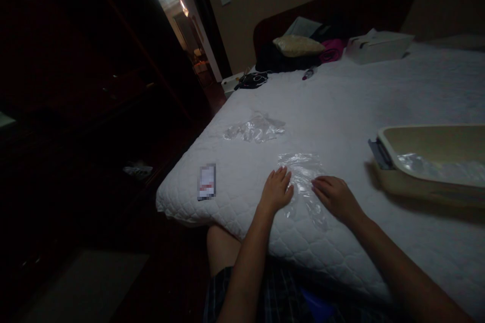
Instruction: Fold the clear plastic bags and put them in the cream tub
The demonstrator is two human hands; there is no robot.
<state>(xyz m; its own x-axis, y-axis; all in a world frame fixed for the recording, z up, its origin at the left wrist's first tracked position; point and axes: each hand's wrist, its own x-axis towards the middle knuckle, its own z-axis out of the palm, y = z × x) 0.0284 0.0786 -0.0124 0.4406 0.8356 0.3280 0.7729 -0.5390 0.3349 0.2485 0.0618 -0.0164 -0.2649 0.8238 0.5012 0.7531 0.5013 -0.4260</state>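
Note:
A thin clear plastic bag point(303, 166) with two handle-like strips lies spread on the white quilted bedding in front of me. My left hand point(277, 189) rests flat at its left side, fingers stretched and slightly apart. On the opposite side, my right hand point(337, 197) has its fingers together at the bag's edge, seeming to pinch the film. Farther back on the bed is a second crumpled clear plastic bag point(255, 128), which neither hand touches.
A cream plastic bin point(428, 189) with a grey latch, holding clear plastic, stands at right. A phone-like rectangle point(206, 181), blurred out, lies left. A cushion point(298, 45), a pink roll point(332, 50) and a white box point(379, 46) sit near the headboard point(341, 7).

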